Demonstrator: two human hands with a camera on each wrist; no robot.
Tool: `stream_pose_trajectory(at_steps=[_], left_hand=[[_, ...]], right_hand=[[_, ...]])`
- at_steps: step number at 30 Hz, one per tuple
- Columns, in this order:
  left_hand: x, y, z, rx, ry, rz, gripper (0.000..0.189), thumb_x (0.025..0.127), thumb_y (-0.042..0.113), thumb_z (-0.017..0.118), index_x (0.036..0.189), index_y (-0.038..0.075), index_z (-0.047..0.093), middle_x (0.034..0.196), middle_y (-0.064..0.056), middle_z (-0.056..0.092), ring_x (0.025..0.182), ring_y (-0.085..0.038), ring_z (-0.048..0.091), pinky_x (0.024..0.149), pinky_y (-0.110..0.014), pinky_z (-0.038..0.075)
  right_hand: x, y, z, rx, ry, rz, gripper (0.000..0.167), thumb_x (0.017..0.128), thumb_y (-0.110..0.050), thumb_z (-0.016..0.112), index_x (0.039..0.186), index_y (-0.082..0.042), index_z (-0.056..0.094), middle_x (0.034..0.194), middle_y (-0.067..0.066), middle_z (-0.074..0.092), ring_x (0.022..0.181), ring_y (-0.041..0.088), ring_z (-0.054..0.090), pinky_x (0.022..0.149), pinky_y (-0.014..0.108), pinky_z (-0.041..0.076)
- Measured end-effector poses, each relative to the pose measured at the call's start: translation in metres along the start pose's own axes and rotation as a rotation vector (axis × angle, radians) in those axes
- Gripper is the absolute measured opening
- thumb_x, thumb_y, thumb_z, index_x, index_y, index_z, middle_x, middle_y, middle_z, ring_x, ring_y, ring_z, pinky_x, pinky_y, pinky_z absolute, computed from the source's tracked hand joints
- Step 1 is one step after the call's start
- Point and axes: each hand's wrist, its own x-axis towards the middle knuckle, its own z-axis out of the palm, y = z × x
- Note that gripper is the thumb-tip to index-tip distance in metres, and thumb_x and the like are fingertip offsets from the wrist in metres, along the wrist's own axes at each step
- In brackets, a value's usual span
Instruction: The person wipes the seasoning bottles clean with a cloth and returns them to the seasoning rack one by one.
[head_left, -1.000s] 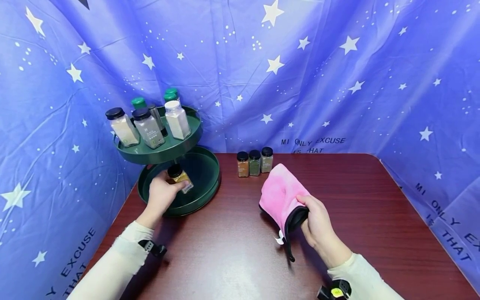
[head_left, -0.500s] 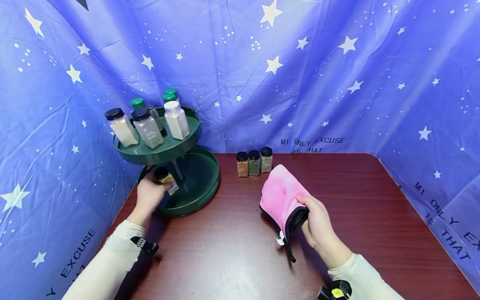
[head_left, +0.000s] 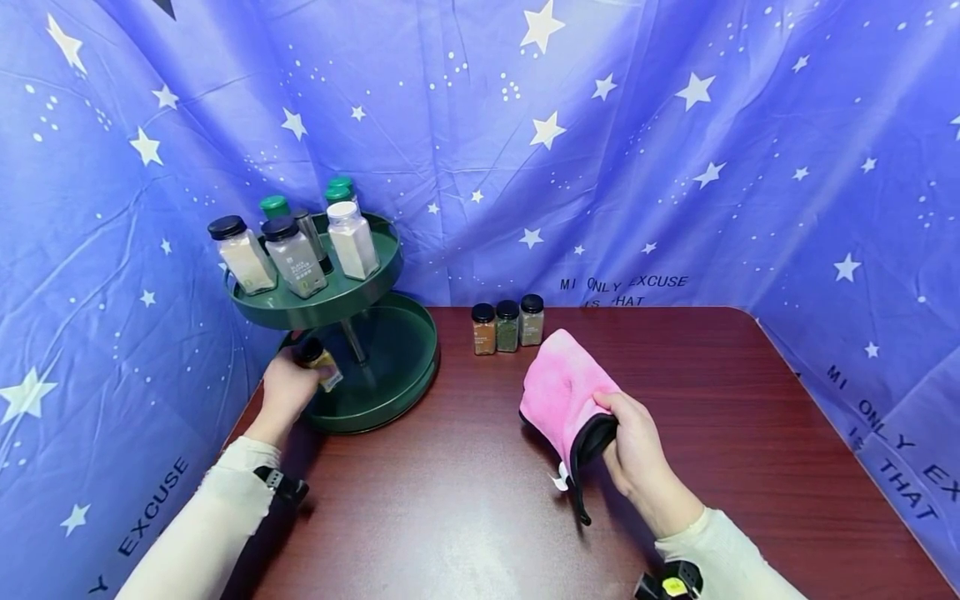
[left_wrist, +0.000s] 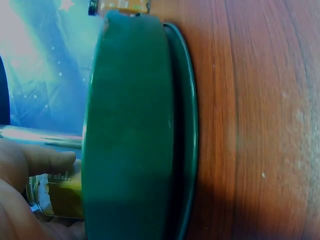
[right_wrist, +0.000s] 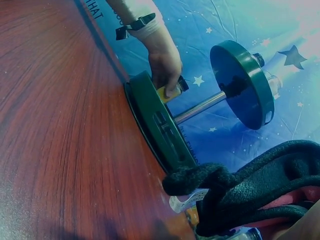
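Pink cloth [head_left: 562,387], black-lidded yellow jar [head_left: 323,361].

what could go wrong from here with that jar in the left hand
The left hand holds the yellow jar beneath the upper tray, so lifting it might bump that tray and unsettle the jars on top.
The right hand holds the pink cloth near three jars; a careless swing could topple them.

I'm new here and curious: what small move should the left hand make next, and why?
Probably settle the yellow jar on the lower tray and release it: the left hand grips it inside the rim, where the tray has room, while the right hand holds a pink cloth. Whether the jar touches the tray is unclear.
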Motion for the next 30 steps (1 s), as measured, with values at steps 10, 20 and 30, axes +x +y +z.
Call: stream_pose_trajectory(at_steps=[10,20,30], left_hand=[[0.0033,-0.0048,-0.0017,-0.015,-0.019,-0.029,0.051,0.078,0.015,0.084,0.114,-0.01,0.06,0.111,-0.033,0.066,0.102,-0.045,0.061,0.094,-0.055,0.046],[0.0051,-0.0059,-0.0042,0.036,-0.033,-0.014,0.049,0.079,0.017,0.084,0.112,-0.011,0.061,0.108,-0.033,0.067,0.098,-0.046,0.062,0.089,-0.056,0.047],[0.0081,-0.0076,-0.0071,0.07,-0.077,0.013,0.051,0.083,0.023,0.081,0.115,-0.01,0.059,0.11,-0.033,0.066,0.101,-0.048,0.062,0.091,-0.057,0.047]], right_hand=[[0.0024,0.0014,-0.0031,-0.002,0.012,-0.012,0.041,0.1,0.003,0.042,0.07,-0.011,0.067,0.079,-0.004,0.064,0.075,0.007,0.062,0.07,0.023,0.054],[0.0034,0.0027,-0.0032,-0.016,0.03,-0.002,0.042,0.1,0.003,0.042,0.068,-0.011,0.066,0.077,-0.005,0.062,0.074,0.006,0.061,0.069,0.022,0.053],[0.0019,0.0038,-0.0039,-0.009,0.03,0.015,0.037,0.1,0.002,0.042,0.075,-0.012,0.066,0.083,-0.004,0.065,0.08,0.007,0.063,0.075,0.023,0.054]])
